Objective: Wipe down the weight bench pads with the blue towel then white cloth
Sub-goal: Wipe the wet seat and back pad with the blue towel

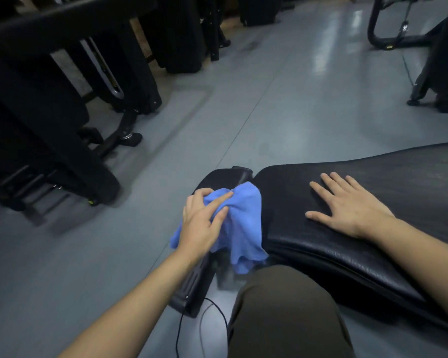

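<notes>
Head view is showing the left hand point(201, 223) gripping the bunched blue towel point(241, 223), fingers curling into it, on the small black seat pad point(217, 179); the right hand point(347, 205) is lying flat, fingers spread, holding nothing, on the long back pad point(308, 241) beside it

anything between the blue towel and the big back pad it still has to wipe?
Only the right hand, lying flat on the large pad. The left hand holds the blue towel on the small pad, right beside it.
</notes>
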A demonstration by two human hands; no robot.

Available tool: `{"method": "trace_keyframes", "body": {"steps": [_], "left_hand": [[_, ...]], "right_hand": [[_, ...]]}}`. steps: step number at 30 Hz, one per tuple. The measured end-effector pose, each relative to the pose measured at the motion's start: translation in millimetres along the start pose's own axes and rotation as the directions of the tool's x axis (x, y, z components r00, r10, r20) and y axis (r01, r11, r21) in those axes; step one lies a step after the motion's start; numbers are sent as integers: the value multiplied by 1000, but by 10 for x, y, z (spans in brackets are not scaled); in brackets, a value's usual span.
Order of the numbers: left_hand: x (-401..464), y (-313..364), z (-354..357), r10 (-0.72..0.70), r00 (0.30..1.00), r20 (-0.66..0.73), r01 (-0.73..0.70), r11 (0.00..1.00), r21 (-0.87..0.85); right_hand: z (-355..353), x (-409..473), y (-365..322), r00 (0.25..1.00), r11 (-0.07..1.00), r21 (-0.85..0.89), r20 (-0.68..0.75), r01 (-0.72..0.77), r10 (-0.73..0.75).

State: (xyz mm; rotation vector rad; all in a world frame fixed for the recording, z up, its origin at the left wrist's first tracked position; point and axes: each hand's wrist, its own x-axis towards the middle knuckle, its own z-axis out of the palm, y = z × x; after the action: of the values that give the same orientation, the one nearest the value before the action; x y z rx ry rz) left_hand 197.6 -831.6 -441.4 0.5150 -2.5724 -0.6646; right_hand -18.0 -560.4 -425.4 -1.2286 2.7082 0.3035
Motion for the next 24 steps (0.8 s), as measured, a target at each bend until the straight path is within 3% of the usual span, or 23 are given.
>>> {"method": "trace_keyframes", "body": {"steps": [5, 11, 20, 24], "left_hand": [[71, 101, -206, 76, 994, -84, -64, 988, 140], [352, -23, -119, 105, 994, -42, -92, 965, 246], [923, -569, 356, -33, 999, -8, 34, 942, 335], [985, -806, 601, -131, 986, 99, 101, 960, 260]], "right_hand": [[-14, -43, 2, 1000, 1000, -2, 3, -10, 10], [7, -31, 10, 1000, 1000, 11, 3, -17, 17], [62, 26, 34, 1000, 1000, 20, -21, -1, 2], [53, 29, 26, 1000, 1000, 15, -30, 0, 0]]}}
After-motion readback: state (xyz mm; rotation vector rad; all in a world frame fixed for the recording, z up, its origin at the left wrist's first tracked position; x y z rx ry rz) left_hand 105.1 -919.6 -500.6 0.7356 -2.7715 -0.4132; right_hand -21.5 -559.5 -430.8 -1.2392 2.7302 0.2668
